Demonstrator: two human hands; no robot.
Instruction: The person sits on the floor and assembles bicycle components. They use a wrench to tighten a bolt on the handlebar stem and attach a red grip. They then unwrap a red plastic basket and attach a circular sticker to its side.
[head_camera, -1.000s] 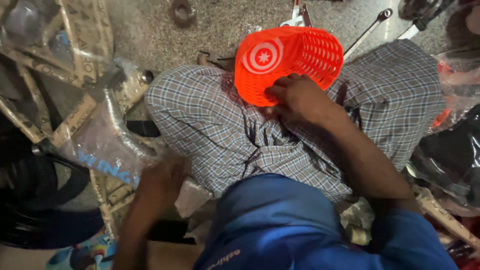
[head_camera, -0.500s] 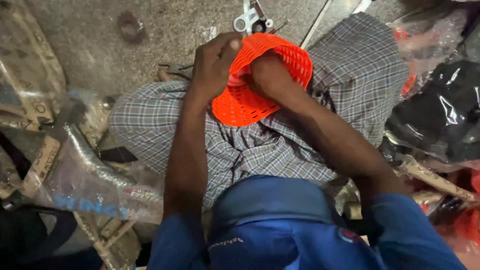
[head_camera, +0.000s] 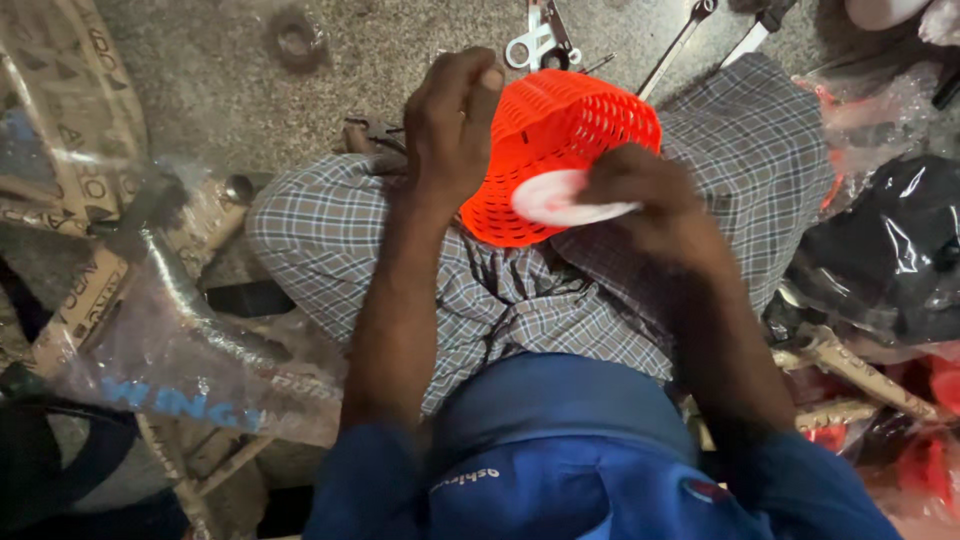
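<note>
Seated on a speckled grey floor (head_camera: 250, 90), legs folded under checked cloth (head_camera: 530, 310), blue shirt (head_camera: 560, 470) nearest the camera. Held over the lap, just beyond the knees: an orange plastic basket (head_camera: 580, 130), latticed sides, tipped on its side so that the base with its pale round disc (head_camera: 560, 198) faces near. Left hand (head_camera: 455, 125) clamped on the basket's left rim, fingers curled over the far edge, thumb side up. Right hand (head_camera: 645, 195) closed on the near right part of the base, fingertips pressed at the edge of the pale disc and partly covering it; whether pinching the disc or only pressing on it cannot be told. Far, beyond the basket, on the floor: metal spanners (head_camera: 535, 40) and a longer slim wrench (head_camera: 680, 40), lying well apart from the hands. Far left, a dark metal ring (head_camera: 295, 38) alone on the floor. To the left, a bicycle frame wrapped in clear plastic and cardboard strips (head_camera: 150, 300), running from far left to near centre, just beside the left knee. To the right, black parts bagged in clear plastic (head_camera: 890, 250), with red wrapped pieces (head_camera: 940, 385) nearer and a bare metal bar (head_camera: 860, 365) between those and the right forearm.
</note>
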